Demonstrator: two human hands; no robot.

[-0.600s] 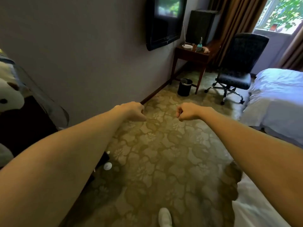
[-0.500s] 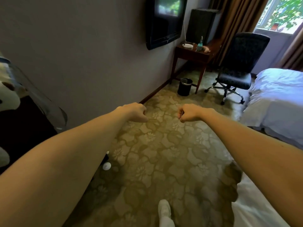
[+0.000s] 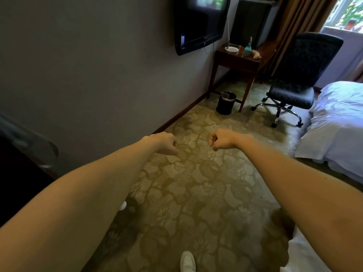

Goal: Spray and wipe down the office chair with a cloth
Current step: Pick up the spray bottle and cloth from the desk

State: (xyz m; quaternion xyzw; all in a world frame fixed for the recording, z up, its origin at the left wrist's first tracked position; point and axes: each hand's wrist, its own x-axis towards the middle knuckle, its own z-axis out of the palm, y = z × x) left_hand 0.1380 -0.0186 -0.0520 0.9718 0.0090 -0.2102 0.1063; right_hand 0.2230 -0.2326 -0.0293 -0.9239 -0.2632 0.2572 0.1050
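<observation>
Office chair (image 3: 306, 61) stands at one o'clock, well apart from both hands, between the bench (image 3: 235, 61) and the bed (image 3: 337, 118). Left hand (image 3: 163, 143) and right hand (image 3: 224, 139) are curled into fists, holding nothing I can see. Best to walk over first and take the spray bottle (image 3: 247, 49) off the bench; the pale lump beside it may be the cloth. One chair, one bottle, two hands.

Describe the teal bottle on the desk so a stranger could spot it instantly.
Find the wall-mounted TV, then the dark wooden desk just beyond it, beside the office chair. On the desktop the teal bottle stands upright between a white dish and a small pale lump; nothing else there is teal.
</observation>
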